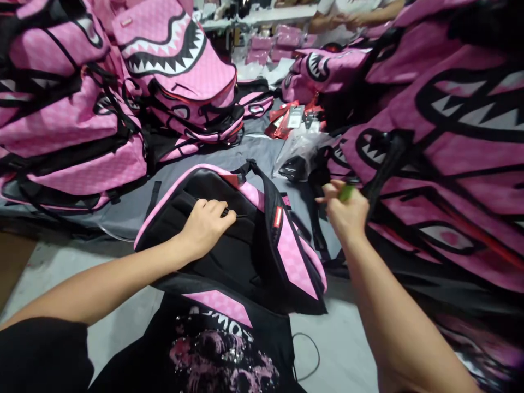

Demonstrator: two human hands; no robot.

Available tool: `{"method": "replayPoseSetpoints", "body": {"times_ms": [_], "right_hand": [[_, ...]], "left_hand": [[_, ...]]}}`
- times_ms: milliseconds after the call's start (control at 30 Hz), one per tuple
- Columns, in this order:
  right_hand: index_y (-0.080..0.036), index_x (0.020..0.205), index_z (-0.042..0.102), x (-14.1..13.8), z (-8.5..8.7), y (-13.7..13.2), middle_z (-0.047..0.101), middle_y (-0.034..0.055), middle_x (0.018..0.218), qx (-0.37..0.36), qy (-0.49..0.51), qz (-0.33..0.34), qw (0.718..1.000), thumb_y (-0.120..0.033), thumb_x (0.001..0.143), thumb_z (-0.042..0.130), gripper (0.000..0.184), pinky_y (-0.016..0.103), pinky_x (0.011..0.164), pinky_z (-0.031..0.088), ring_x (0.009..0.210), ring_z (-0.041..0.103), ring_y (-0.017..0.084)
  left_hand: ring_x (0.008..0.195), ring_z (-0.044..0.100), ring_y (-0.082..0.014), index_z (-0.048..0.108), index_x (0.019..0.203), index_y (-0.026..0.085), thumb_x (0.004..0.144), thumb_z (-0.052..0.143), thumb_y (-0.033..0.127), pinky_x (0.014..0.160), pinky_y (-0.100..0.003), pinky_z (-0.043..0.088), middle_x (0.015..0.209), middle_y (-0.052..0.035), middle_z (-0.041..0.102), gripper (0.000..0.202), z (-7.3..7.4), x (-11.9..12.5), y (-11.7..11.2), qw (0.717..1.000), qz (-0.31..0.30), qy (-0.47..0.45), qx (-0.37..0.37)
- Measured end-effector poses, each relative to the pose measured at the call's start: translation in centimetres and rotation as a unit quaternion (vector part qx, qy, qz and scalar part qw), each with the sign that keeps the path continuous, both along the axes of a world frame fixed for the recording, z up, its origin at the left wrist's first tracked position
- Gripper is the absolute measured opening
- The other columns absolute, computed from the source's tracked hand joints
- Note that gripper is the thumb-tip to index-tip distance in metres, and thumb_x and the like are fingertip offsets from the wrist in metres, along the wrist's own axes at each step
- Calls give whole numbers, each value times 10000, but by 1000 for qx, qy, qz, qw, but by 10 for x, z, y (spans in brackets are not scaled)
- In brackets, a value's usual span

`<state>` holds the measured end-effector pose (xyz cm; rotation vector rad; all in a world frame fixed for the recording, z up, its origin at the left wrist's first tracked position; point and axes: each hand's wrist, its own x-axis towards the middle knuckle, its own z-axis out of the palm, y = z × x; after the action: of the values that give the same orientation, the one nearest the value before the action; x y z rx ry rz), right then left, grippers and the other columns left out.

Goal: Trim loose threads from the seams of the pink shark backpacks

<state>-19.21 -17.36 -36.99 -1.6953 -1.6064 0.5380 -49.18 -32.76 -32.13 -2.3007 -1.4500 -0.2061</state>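
A pink and black backpack [301, 259] lies in front of me with its black back panel facing up. My left hand [210, 226] is closed on this panel, its fingers curled at a fold of the black fabric. A small dark bit shows between the fingers; its kind is unclear. To the right, apart from the backpack, my right hand [346, 210] is raised with its fingers curled around a small green thing [346, 192], blurred by motion. Behind that hand a black strap [391, 164] hangs beside the stacked bags.
Pink backpacks with shark-mouth prints [172, 54] pile up on the left, and a tall stack [462, 125] stands on the right. Red tags [282, 120] and a clear plastic bag [301, 150] lie on the grey table cover [254, 147]. Another person's arms [356, 19] show at the back.
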Motion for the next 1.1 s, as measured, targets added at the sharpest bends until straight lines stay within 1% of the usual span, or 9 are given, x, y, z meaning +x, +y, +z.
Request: {"method": "replayPoseSetpoints", "body": {"times_ms": [133, 200, 300, 433, 600, 800, 900, 967, 1100], "right_hand": [[-185, 1026, 648, -8, 38, -63, 651, 32, 713, 107, 146, 26, 983, -609, 968, 324, 537, 288, 546, 493, 542, 605, 159], [-209, 892, 654, -28, 50, -96, 577, -10, 574, 94, 191, 73, 974, -631, 944, 420, 485, 261, 430, 399, 424, 502, 135], [-212, 868, 675, -64, 51, -122, 644, 7, 611, 56, 137, 159, 976, -533, 900, 588, 334, 284, 509, 457, 503, 583, 157], [-204, 848, 708, -96, 39, -114, 719, 27, 701, 41, 61, 191, 979, -441, 869, 643, 247, 305, 627, 507, 600, 661, 175], [-209, 818, 714, -92, 32, -104, 695, 8, 633, 43, 8, 137, 990, -423, 857, 653, 226, 287, 559, 500, 539, 643, 167], [-241, 1196, 679, -105, 19, -106, 772, 75, 1025, 206, 27, 225, 952, -376, 903, 677, 323, 372, 808, 605, 863, 742, 235], [-235, 1221, 686, -128, 11, -104, 768, 89, 1031, 258, -47, 230, 937, -342, 936, 638, 308, 374, 876, 589, 944, 721, 245], [-220, 1234, 679, -138, 7, -107, 767, 90, 985, 257, -63, 236, 935, -320, 958, 598, 305, 363, 844, 596, 902, 715, 234], [-212, 1275, 638, -137, -2, -121, 755, 73, 941, 282, -16, 297, 912, -228, 935, 622, 341, 345, 789, 608, 839, 704, 214]], "left_hand": [[981, 671, -252, 664, 1067, 173, 946, 488, 87, 725, -378, 430, 1129, -144, 720, 230, -6, 6, 5, 999, -31, 8, 13], [972, 680, -261, 662, 1053, 165, 930, 500, 71, 705, -372, 443, 1092, -150, 731, 224, -7, 8, 6, 999, -36, 18, 31], [992, 692, -285, 663, 1037, 140, 909, 529, 67, 701, -364, 469, 1054, -160, 739, 199, -9, 10, 7, 995, -49, 31, 75], [998, 701, -298, 668, 1040, 116, 917, 537, 92, 740, -375, 496, 1057, -176, 740, 181, -15, 10, 5, 993, -60, 13, 97], [1013, 693, -296, 669, 1085, 97, 936, 499, 96, 793, -400, 504, 1100, -194, 729, 227, -14, 3, 6, 997, -73, -15, 35], [1144, 621, -247, 659, 1152, 175, 978, 525, 243, 884, -371, 488, 1245, -89, 682, 230, 48, -26, 47, 991, -83, -82, -67], [1271, 524, -338, 417, 1470, 188, 832, 744, 296, 982, -455, 445, 1440, -130, 546, 725, 65, -28, 83, 989, -53, -23, -140], [1208, 557, -363, 277, 1545, 174, 735, 828, 343, 956, -464, 450, 1380, -161, 579, 994, 60, -25, 104, 977, -33, 23, -210], [1118, 586, -363, 317, 1526, 151, 713, 836, 372, 921, -428, 443, 1242, -175, 633, 989, 38, -21, 121, 975, -12, 69, -209]]}}
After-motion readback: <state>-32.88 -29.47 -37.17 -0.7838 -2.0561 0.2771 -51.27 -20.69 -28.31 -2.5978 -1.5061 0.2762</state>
